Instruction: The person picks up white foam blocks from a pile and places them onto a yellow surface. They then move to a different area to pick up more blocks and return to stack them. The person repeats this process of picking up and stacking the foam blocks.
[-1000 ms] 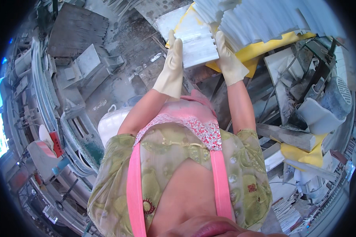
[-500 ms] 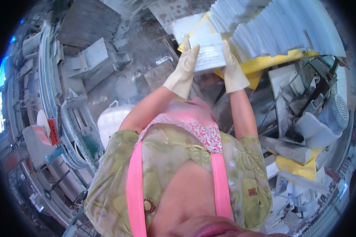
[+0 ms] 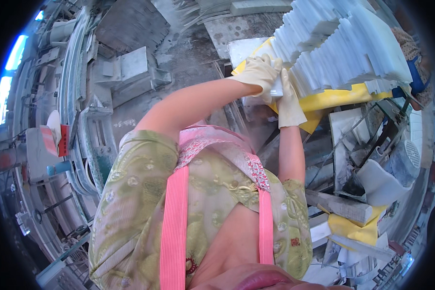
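Both hands wear cream rubber gloves. Between them is a white, glossy rectangular slab [image 3: 276,91], seen mostly edge-on; most of it is hidden by the gloves. My left hand [image 3: 260,76] is wrapped over its left side with bent fingers. On the other side my right hand [image 3: 288,104] grips it, fingers pointing up and away from me. Just beyond and to the right stand long rows of upright white slabs [image 3: 340,60], packed face to face on yellow sheeting [image 3: 338,99].
A pale flat board [image 3: 246,50] lies behind my left hand. Grey metal block-like machinery [image 3: 130,70] stands at left. On the right are a white bucket [image 3: 386,176], a grey perforated tub [image 3: 405,153], a stone bar [image 3: 343,205] and a crumpled yellow sheet [image 3: 355,227].
The slab's broad face showed between my hands; it is now turned nearly edge-on. My left hand has swung right, over the slab, and the view has shifted slightly.
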{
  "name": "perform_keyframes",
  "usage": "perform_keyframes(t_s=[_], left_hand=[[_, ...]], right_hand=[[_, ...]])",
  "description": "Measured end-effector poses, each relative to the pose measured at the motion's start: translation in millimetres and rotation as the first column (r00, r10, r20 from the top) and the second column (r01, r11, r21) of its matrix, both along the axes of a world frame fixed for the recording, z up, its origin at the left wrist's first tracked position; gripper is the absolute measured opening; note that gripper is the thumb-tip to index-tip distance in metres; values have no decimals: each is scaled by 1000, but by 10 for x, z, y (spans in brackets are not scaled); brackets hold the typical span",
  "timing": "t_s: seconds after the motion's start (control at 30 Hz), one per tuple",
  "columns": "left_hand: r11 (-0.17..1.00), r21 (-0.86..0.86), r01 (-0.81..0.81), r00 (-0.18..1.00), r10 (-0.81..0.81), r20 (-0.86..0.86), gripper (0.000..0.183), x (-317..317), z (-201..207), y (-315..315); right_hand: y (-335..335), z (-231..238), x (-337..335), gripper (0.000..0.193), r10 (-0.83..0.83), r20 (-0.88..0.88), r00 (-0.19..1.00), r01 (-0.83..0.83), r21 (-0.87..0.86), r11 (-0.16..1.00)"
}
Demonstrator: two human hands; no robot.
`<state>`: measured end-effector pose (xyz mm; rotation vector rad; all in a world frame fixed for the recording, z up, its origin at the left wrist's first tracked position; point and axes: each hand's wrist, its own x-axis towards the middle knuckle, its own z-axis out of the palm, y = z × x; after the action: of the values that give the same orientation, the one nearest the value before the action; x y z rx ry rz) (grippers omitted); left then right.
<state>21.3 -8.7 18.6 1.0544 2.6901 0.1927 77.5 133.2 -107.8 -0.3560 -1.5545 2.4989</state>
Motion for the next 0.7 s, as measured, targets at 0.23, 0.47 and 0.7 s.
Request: perform_keyframes(t_s=[0.23,0.47,0.7], left_hand=[[993,99,61,997,-57,-43,107,-36,18,-138],[949,217,229,969,-242,38,118,-437,-67,-462],[794,535,288,850,-469,240,130,-1410,-46,-1093]], right_hand=[[22,-178,118,54,-140,-29,990,141,37,989],[-465,67,460,56,-290,155,944,88,730,678],[-1532,679,-285,61,-541,95,835,548,-78,833]])
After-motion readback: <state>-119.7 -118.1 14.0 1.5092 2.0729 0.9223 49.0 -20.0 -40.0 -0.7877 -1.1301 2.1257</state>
